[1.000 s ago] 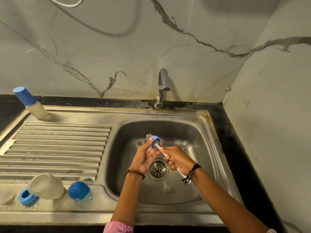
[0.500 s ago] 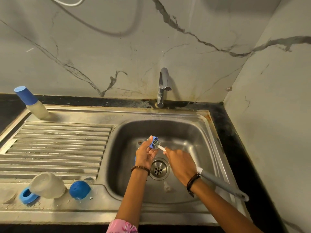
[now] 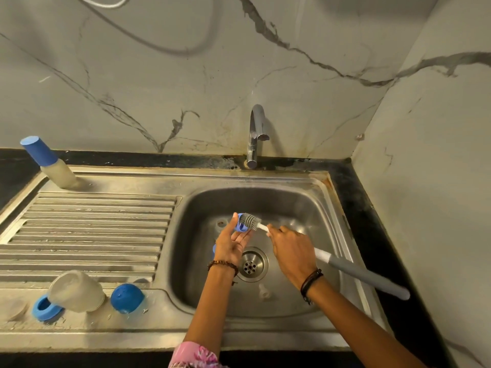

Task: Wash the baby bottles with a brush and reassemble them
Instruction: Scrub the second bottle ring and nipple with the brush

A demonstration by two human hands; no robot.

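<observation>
While the left hand (image 3: pixel 230 244) pinched a small blue plastic bottle ring (image 3: pixel 241 223), the right hand (image 3: pixel 291 248) gripped a grey-bristled, white-shafted brush (image 3: pixel 250 222) whose head pressed against that ring.

Over the sink (image 3: pixel 313 205) basin, left hand (image 3: pixel 230 247) held a blue bottle ring (image 3: pixel 240 224), right hand (image 3: pixel 292 248) pushed the brush (image 3: pixel 249 221) head into it.

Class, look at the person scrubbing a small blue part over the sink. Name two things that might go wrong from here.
1. The left hand holds the blue ring only at its fingertips while the brush pushes against it; it may slip into the basin near the drain.
2. The right hand grips the brush close to its head, so the long handle sticks out over the sink's edge and may knock it.
</observation>
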